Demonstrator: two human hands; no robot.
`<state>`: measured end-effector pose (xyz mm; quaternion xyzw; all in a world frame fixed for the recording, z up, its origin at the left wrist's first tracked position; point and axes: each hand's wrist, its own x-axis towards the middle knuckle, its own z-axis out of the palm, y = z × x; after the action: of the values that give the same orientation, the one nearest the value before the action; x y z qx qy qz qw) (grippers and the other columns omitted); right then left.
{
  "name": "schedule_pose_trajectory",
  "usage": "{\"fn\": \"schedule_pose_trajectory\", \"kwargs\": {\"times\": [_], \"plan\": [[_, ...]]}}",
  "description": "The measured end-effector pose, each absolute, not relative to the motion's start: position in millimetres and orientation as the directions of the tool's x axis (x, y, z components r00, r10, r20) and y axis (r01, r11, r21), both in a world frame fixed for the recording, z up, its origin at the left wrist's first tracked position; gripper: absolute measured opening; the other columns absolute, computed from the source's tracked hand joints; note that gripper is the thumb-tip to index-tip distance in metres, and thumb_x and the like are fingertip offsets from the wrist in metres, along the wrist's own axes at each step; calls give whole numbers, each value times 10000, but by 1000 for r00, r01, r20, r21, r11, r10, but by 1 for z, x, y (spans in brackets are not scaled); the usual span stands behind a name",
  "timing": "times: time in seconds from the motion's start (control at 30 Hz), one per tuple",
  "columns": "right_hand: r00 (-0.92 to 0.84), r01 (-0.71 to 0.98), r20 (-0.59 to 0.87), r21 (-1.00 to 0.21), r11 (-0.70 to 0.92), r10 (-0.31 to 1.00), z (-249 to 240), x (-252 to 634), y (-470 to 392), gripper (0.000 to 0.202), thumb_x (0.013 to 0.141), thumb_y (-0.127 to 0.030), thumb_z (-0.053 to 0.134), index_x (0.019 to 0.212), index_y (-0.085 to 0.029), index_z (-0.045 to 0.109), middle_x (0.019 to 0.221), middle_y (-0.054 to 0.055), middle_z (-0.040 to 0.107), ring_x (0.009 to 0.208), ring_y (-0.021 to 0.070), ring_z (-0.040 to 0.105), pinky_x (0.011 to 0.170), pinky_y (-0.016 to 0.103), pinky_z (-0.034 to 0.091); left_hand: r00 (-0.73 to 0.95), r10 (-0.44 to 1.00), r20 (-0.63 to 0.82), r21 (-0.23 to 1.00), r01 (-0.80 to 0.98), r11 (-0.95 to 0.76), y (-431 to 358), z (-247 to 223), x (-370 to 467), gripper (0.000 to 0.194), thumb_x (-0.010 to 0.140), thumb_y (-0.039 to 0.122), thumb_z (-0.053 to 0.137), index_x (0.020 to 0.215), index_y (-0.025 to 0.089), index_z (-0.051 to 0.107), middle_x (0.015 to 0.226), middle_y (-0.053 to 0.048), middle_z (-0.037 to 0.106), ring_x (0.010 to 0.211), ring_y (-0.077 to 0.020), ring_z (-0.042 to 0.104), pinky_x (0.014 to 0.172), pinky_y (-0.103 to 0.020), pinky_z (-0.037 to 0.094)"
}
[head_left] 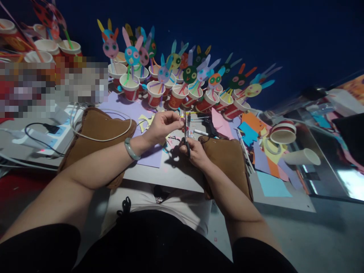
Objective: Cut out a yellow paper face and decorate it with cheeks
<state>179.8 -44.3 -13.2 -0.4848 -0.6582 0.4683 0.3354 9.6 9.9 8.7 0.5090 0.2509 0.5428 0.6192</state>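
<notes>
My right hand [196, 152] is closed round the black handles of a pair of scissors [186, 141], whose blades point away from me. Just left of the blades, the fingertips of my left hand [162, 127] pinch a small pinkish piece of paper [182, 121], mostly hidden by the fingers. Paper scraps [174, 141] lie on the table under my hands. Behind them stands a group of red-and-white paper cups [156, 94], with paper animal heads [131, 55] on coloured stems rising from them.
Brown cushions lie under both forearms, a left cushion [96, 125] and a right cushion [227, 159]. A white power strip [64, 129] with cables is at far left. Coloured paper sheets [273, 184] and a loose white cup [304, 157] lie at right. A marker [200, 132] lies near the scissors.
</notes>
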Motion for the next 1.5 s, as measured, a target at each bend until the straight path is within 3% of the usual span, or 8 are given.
{"fn": "schedule_pose_trajectory", "kwargs": {"times": [0.4, 0.97, 1.17, 1.33, 1.5], "plan": [[-294, 353, 9, -928, 118, 956, -14, 180, -44, 478, 742, -629, 687, 629, -204, 499, 586, -27, 493, 579, 113, 411, 583, 281, 374, 291, 918, 268, 900, -417, -130, 11, 6, 10, 283, 657, 365, 829, 656, 164, 629, 650, 0, 671, 641, -117, 651, 674, -277, 558], [-314, 333, -3, -937, 108, 949, -13, 180, -44, 535, 709, -696, 695, 630, -204, 498, 566, -29, 484, 554, 110, 418, 563, 277, 372, 272, 922, 276, 898, -415, -147, 10, 8, 8, 229, 677, 294, 797, 637, 161, 615, 636, -4, 662, 632, -118, 651, 666, -276, 544], [-308, 333, 1, -937, 108, 951, -13, 180, -45, 489, 730, -642, 695, 628, -204, 504, 570, -29, 484, 549, 107, 422, 556, 275, 362, 259, 929, 266, 907, -394, -150, 10, 10, 7, 261, 720, 328, 782, 638, 154, 605, 649, -19, 657, 635, -115, 638, 658, -272, 518], [-301, 323, 14, -939, 116, 953, -15, 180, -44, 456, 737, -602, 689, 623, -199, 509, 570, -31, 487, 553, 103, 415, 560, 273, 360, 287, 914, 286, 899, -411, -152, 11, 6, 8, 320, 672, 387, 838, 680, 147, 626, 667, -12, 658, 650, -113, 641, 673, -265, 527], [-312, 306, 15, -945, 115, 950, -16, 179, -44, 453, 745, -594, 689, 625, -201, 497, 562, -36, 478, 549, 99, 394, 555, 271, 352, 293, 913, 285, 901, -407, -150, 11, 4, 10, 276, 676, 346, 829, 686, 150, 636, 671, -6, 662, 654, -114, 644, 675, -268, 540]]}}
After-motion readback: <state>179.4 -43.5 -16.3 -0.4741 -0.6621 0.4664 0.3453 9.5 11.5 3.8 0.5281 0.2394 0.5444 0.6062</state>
